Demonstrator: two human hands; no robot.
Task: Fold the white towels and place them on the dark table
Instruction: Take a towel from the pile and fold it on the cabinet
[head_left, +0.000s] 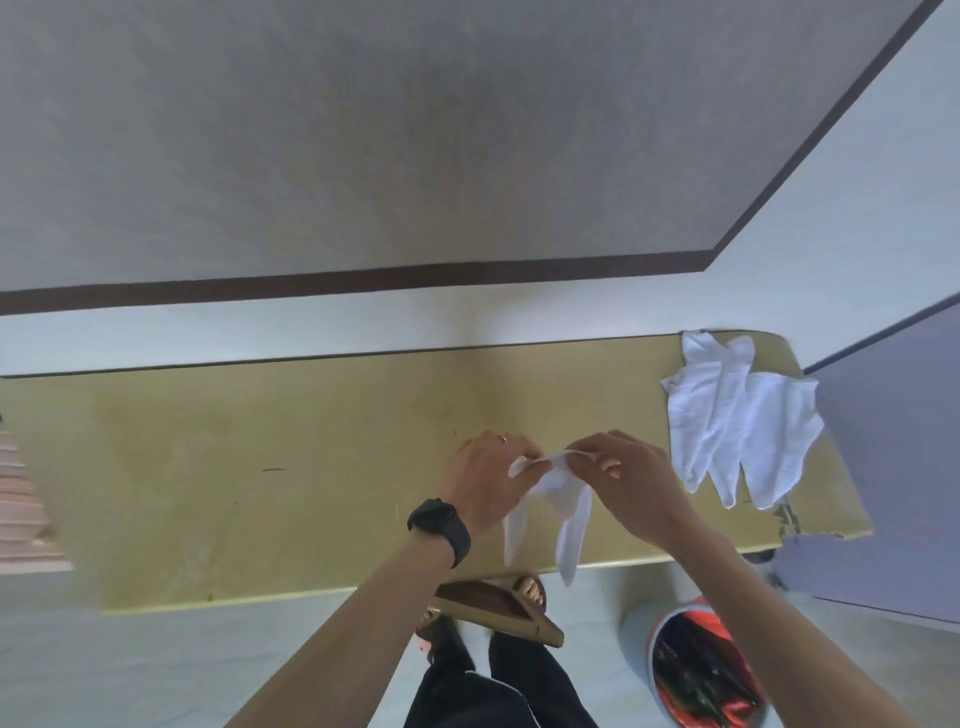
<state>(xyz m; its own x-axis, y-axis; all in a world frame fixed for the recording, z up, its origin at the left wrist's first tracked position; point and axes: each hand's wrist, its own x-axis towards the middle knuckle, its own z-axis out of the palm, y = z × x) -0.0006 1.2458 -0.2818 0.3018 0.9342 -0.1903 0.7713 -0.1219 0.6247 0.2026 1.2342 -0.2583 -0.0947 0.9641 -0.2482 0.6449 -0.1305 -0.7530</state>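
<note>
A small white towel (558, 501) hangs in the air over the front part of the yellowish table (260, 467). My left hand (485, 470) pinches one upper corner of it and my right hand (626, 473) pinches the other, the two hands close together. The cloth droops in two points below them, past the table's front edge. A heap of more white towels (737, 415) lies on the table's right end, right of my right hand. A dark watch sits on my left wrist.
A dark grey-purple surface (893, 467) stands right of the yellowish table. A bucket (701, 670) with red and dark contents is on the floor at lower right. My sandalled feet are under the table edge. Pink steps show at far left.
</note>
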